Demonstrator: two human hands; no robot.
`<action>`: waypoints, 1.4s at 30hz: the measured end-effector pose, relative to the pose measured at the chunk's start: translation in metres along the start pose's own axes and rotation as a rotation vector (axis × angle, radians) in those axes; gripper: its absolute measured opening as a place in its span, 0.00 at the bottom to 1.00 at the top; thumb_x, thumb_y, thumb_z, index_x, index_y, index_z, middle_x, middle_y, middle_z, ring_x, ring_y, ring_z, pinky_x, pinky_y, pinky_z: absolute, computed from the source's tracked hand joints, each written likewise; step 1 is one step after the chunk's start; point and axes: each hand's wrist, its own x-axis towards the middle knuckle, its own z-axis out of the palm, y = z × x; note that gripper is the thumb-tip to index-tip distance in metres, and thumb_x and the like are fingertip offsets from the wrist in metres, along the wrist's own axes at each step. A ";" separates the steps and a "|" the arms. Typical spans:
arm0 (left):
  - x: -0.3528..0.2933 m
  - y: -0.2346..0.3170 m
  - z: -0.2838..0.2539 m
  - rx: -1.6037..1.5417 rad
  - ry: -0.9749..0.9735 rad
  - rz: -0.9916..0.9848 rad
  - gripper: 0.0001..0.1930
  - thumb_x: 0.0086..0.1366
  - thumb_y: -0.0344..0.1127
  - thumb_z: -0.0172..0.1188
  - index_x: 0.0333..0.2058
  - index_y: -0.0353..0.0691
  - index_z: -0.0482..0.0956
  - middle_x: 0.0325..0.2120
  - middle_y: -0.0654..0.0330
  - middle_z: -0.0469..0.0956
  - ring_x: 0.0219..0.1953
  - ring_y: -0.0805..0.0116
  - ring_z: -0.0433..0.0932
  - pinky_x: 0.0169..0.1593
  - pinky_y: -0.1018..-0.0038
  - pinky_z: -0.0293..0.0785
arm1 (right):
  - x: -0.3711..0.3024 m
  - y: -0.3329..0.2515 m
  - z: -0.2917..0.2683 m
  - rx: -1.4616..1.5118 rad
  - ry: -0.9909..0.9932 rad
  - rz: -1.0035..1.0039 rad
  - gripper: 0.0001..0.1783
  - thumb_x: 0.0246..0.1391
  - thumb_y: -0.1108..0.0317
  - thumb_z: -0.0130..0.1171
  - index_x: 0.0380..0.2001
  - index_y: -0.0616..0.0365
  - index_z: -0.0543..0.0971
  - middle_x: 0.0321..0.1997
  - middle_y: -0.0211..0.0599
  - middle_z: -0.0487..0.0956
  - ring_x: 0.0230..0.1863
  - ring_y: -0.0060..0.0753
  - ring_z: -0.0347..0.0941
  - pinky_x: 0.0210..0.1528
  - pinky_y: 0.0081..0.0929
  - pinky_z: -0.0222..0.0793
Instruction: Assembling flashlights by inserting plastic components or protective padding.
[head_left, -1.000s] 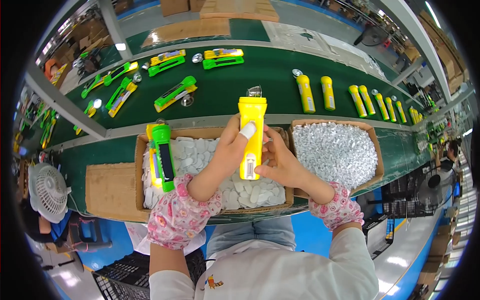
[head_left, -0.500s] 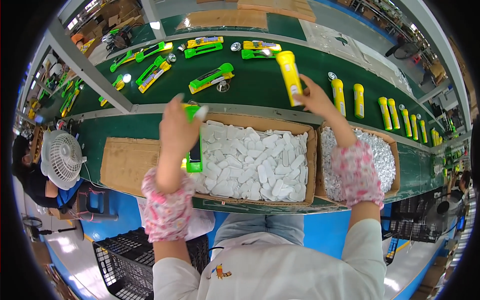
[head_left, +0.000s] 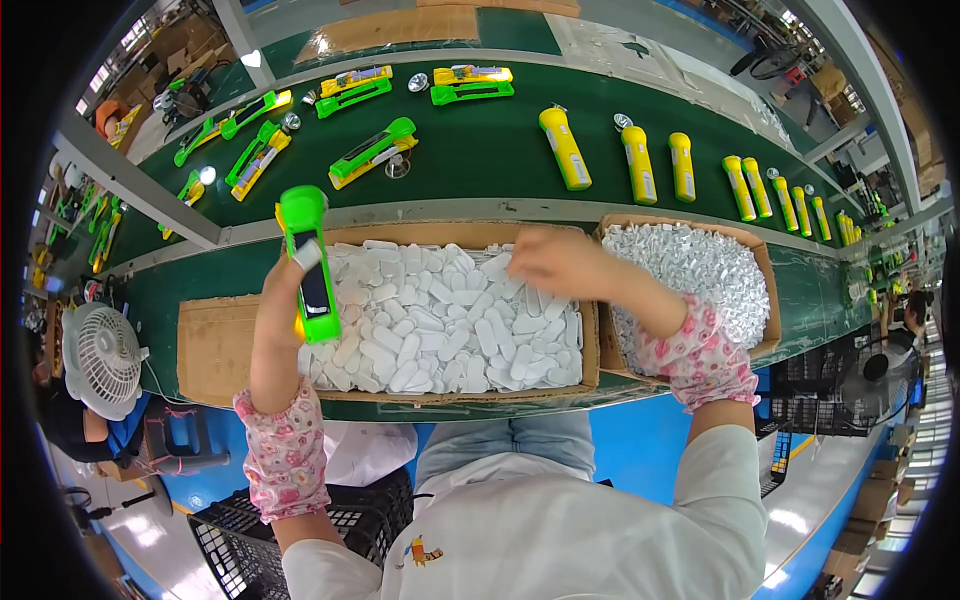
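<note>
My left hand (head_left: 277,298) is closed around a green and yellow flashlight (head_left: 316,290) with a dark panel along its side, held over the left end of a cardboard box (head_left: 590,372). The flashlight's wide head points away from me. That box is full of loose white oval plastic pieces (head_left: 455,325). Over the far right part of the pieces hovers my right hand (head_left: 562,262), fingers bent downward and smeared by motion; whether it holds a piece cannot be seen. A yellow flashlight (head_left: 566,150) lies on the green bench beyond it.
On the right stands a box of small shiny silvery parts (head_left: 700,270). More yellow flashlights (head_left: 640,165) line the far right. Opened green and yellow flashlights (head_left: 372,152) lie at the far left. A grey post (head_left: 140,180) and a white fan (head_left: 102,360) stand left.
My right hand has let go of the yellow flashlight on the bench and come back over the white pieces. The left hand's green flashlight shows more fully. The whole view has shifted slightly.
</note>
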 end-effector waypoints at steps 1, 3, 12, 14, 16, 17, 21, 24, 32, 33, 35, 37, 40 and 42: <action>0.005 0.003 0.007 -0.134 -0.086 0.010 0.18 0.59 0.43 0.64 0.43 0.41 0.72 0.30 0.62 0.76 0.30 0.71 0.77 0.32 0.75 0.75 | -0.005 -0.005 0.011 -0.023 -0.045 -0.042 0.08 0.48 0.72 0.56 0.34 0.54 0.79 0.36 0.35 0.73 0.43 0.43 0.71 0.44 0.37 0.70; 0.009 0.008 0.039 -0.302 -0.045 0.025 0.19 0.58 0.43 0.65 0.43 0.41 0.71 0.29 0.59 0.76 0.31 0.67 0.78 0.34 0.71 0.77 | -0.007 -0.002 0.025 -0.078 -0.035 -0.025 0.07 0.47 0.72 0.57 0.32 0.55 0.79 0.36 0.36 0.73 0.42 0.43 0.71 0.44 0.36 0.70; 0.050 0.006 0.159 -0.731 -0.493 -0.095 0.19 0.66 0.52 0.56 0.45 0.43 0.73 0.35 0.54 0.77 0.37 0.55 0.78 0.42 0.56 0.78 | -0.006 -0.004 0.047 -0.511 0.159 0.022 0.04 0.41 0.72 0.56 0.25 0.59 0.75 0.33 0.38 0.73 0.40 0.42 0.71 0.40 0.37 0.72; 0.058 -0.006 0.162 -0.739 -0.625 -0.118 0.19 0.67 0.51 0.54 0.47 0.44 0.73 0.37 0.50 0.78 0.39 0.53 0.79 0.44 0.56 0.77 | -0.005 -0.002 0.047 -0.594 0.132 0.017 0.05 0.41 0.72 0.57 0.26 0.59 0.76 0.33 0.38 0.73 0.40 0.42 0.71 0.39 0.38 0.72; 0.059 -0.021 0.166 -0.793 -0.699 -0.100 0.19 0.68 0.51 0.53 0.48 0.44 0.73 0.40 0.47 0.78 0.41 0.51 0.79 0.45 0.56 0.77 | -0.011 -0.002 0.039 -0.288 0.228 0.098 0.08 0.42 0.72 0.56 0.29 0.58 0.78 0.31 0.37 0.74 0.39 0.42 0.72 0.39 0.39 0.72; 0.061 -0.030 0.164 -0.827 -0.701 -0.121 0.19 0.68 0.50 0.52 0.49 0.44 0.72 0.42 0.47 0.78 0.44 0.51 0.79 0.47 0.54 0.77 | -0.016 0.000 0.029 -0.146 0.210 0.200 0.09 0.46 0.72 0.58 0.34 0.59 0.80 0.32 0.36 0.77 0.36 0.36 0.76 0.37 0.35 0.73; 0.053 -0.037 0.167 -0.710 -0.572 -0.085 0.19 0.68 0.49 0.53 0.49 0.44 0.70 0.44 0.46 0.77 0.45 0.52 0.79 0.47 0.52 0.78 | -0.038 -0.012 -0.018 0.768 0.240 0.487 0.10 0.54 0.74 0.61 0.40 0.64 0.79 0.36 0.35 0.81 0.33 0.22 0.78 0.34 0.20 0.74; 0.045 -0.044 0.175 -0.593 -0.620 -0.054 0.21 0.67 0.51 0.54 0.49 0.43 0.68 0.43 0.46 0.77 0.42 0.50 0.80 0.43 0.53 0.81 | -0.037 -0.031 -0.040 1.011 0.402 0.369 0.14 0.53 0.79 0.61 0.45 0.65 0.75 0.37 0.38 0.81 0.36 0.24 0.78 0.35 0.19 0.77; 0.012 -0.060 0.209 -0.718 -0.786 -0.148 0.27 0.72 0.57 0.36 0.60 0.46 0.60 0.55 0.61 0.68 0.58 0.66 0.67 0.62 0.64 0.62 | 0.005 -0.073 -0.053 0.532 0.577 0.313 0.13 0.54 0.79 0.61 0.43 0.63 0.76 0.35 0.29 0.79 0.35 0.15 0.75 0.36 0.14 0.71; 0.011 -0.061 0.208 -0.713 -0.800 -0.169 0.26 0.72 0.56 0.37 0.60 0.46 0.60 0.55 0.61 0.67 0.59 0.66 0.66 0.63 0.63 0.61 | 0.011 -0.084 -0.054 0.426 0.559 0.399 0.14 0.53 0.80 0.60 0.44 0.60 0.75 0.32 0.28 0.78 0.31 0.13 0.74 0.33 0.13 0.69; 0.007 -0.060 0.206 -0.700 -0.832 -0.150 0.26 0.72 0.55 0.39 0.60 0.46 0.59 0.56 0.60 0.66 0.58 0.64 0.66 0.62 0.62 0.62 | 0.014 -0.089 -0.050 0.347 0.578 0.390 0.14 0.53 0.80 0.60 0.44 0.60 0.75 0.31 0.28 0.78 0.30 0.13 0.73 0.32 0.13 0.69; 0.007 -0.062 0.207 -0.702 -0.868 -0.070 0.25 0.72 0.53 0.43 0.60 0.46 0.59 0.54 0.60 0.66 0.58 0.63 0.66 0.61 0.60 0.63 | 0.011 -0.090 -0.051 0.247 0.590 0.384 0.15 0.54 0.79 0.59 0.45 0.59 0.75 0.29 0.29 0.77 0.29 0.14 0.72 0.31 0.14 0.68; 0.013 -0.066 0.204 -0.574 -0.912 0.125 0.24 0.71 0.50 0.46 0.60 0.45 0.59 0.53 0.60 0.67 0.58 0.63 0.67 0.60 0.59 0.64 | 0.005 -0.088 -0.055 0.246 0.549 0.286 0.15 0.54 0.79 0.60 0.45 0.59 0.75 0.32 0.30 0.77 0.29 0.14 0.72 0.31 0.12 0.68; 0.013 -0.067 0.205 -0.531 -0.869 0.165 0.24 0.71 0.49 0.47 0.59 0.45 0.59 0.53 0.60 0.67 0.57 0.64 0.67 0.60 0.60 0.64 | 0.001 -0.084 -0.051 0.258 0.549 0.267 0.16 0.52 0.76 0.62 0.46 0.58 0.75 0.34 0.34 0.75 0.31 0.21 0.72 0.32 0.18 0.68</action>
